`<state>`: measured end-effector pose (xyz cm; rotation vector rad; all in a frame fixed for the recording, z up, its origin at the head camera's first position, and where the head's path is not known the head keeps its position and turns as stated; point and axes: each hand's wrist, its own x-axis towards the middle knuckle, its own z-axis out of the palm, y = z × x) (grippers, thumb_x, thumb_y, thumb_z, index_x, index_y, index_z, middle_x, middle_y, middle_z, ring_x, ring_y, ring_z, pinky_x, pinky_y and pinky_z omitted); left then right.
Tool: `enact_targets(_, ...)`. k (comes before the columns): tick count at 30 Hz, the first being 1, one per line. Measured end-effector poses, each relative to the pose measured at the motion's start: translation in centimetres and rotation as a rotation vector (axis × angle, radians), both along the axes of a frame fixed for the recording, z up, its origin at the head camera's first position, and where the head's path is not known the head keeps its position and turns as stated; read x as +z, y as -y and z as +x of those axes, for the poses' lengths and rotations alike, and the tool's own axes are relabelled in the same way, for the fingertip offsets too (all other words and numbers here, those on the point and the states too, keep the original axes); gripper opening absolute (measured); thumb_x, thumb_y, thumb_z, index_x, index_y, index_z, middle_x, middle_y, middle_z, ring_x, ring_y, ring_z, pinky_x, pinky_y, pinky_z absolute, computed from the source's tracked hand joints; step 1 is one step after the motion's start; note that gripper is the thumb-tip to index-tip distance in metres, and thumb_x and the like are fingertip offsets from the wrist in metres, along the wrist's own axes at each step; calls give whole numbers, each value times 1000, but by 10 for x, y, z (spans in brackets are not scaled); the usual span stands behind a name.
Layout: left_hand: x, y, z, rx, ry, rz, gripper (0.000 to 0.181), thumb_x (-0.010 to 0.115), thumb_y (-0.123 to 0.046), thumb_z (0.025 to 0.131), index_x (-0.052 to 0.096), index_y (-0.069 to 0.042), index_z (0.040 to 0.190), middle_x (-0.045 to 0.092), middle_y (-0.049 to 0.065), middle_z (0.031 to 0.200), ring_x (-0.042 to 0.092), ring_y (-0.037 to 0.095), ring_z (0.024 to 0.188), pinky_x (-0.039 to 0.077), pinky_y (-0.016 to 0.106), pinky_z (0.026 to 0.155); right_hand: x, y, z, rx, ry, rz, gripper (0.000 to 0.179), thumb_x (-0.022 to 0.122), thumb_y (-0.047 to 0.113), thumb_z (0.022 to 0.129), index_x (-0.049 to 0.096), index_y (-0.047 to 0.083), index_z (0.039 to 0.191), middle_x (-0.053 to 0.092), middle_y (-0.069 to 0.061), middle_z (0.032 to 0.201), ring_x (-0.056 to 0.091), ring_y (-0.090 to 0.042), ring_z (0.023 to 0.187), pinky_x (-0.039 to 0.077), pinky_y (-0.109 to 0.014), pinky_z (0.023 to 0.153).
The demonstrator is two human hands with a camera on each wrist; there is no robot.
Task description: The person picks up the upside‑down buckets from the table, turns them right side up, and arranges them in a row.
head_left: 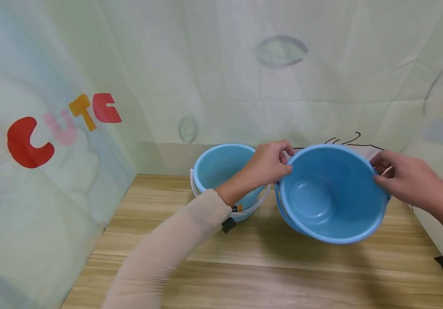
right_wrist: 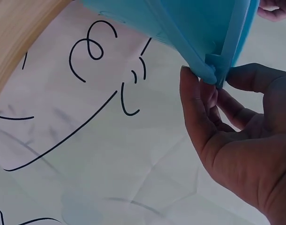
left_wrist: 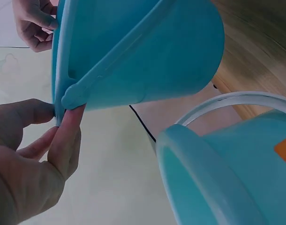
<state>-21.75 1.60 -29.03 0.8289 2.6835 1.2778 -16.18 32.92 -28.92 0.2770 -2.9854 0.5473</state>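
A blue bucket [head_left: 333, 193] is held off the table, tilted so that its bare inside faces the head camera. My left hand [head_left: 269, 161] pinches its rim on the left, thumb inside and fingers outside by the handle joint, as the left wrist view shows. Opposite, my right hand [head_left: 405, 178] pinches the right side of the rim by the other handle joint. The bucket's blue handle [left_wrist: 119, 51] hangs down along its wall. Left of it, a lighter blue bucket [head_left: 213, 167] stands upright, partly hidden behind my left forearm.
The lighter bucket has a white handle [head_left: 258, 205] lowered over its front and an orange and black label [head_left: 238, 208]. Under both buckets lies a wood-grain table [head_left: 221, 262]. Printed cloth [head_left: 225, 86] hangs behind and at the sides.
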Motion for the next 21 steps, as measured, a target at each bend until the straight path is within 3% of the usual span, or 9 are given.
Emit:
enact_targets(7,-12,-10,-11,13,97,-17,24,71,-4,93,68,-3,117,68,7,89,68,14,63,59,25,53,-2,-7,-13,36,85,48,30,62,7,90,61,-10,115,67,-19,91,63,-24,73,49,-33,58)
enact_targets(16,-19,-19,-21,34,197,-63,24,69,-4,93,71,-2,118,74,9,89,70,13,58,60,27,53,-15,-10,-29,51,184,62,30,61,7,89,62,-12,113,69,-17,88,64,-21,69,55,-37,57)
enact_targets(21,-21,-21,-25,53,191,-121,22,68,-3,93,73,-1,115,72,9,87,68,14,52,58,25,51,-22,-10,-36,54,221,47,33,62,8,90,61,-13,115,69,-21,91,65,-20,68,59,-39,57)
